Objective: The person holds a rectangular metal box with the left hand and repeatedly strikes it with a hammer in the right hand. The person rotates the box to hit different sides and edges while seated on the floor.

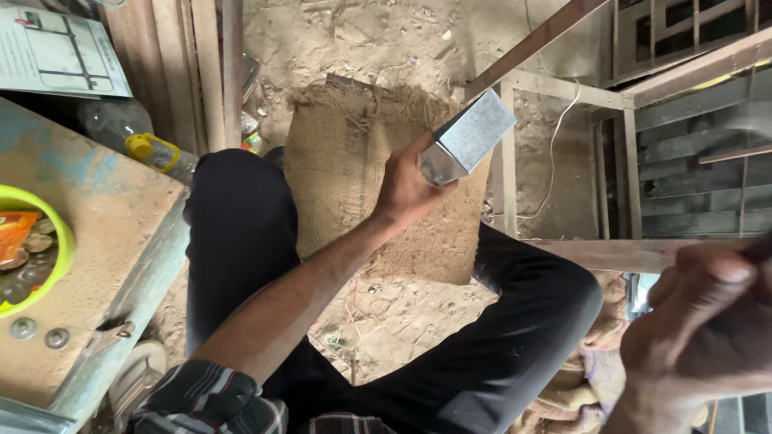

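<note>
Metal box (470, 138) gripped by left-hand fingers (414, 165) above burlap (338, 177); right fingers' (708, 277) grip unclear.

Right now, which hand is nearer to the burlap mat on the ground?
Left. The left hand holds a metal box directly above the burlap mat; the right hand is raised far off to its right.

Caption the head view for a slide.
Left hand grips a square metal tube over a burlap mat; right hand, blurred, is raised close to the camera.

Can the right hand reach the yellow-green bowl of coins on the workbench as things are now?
Probably not easily. The right hand is far right, the bowl far left, and the left arm holding the metal box crosses between them.
</note>
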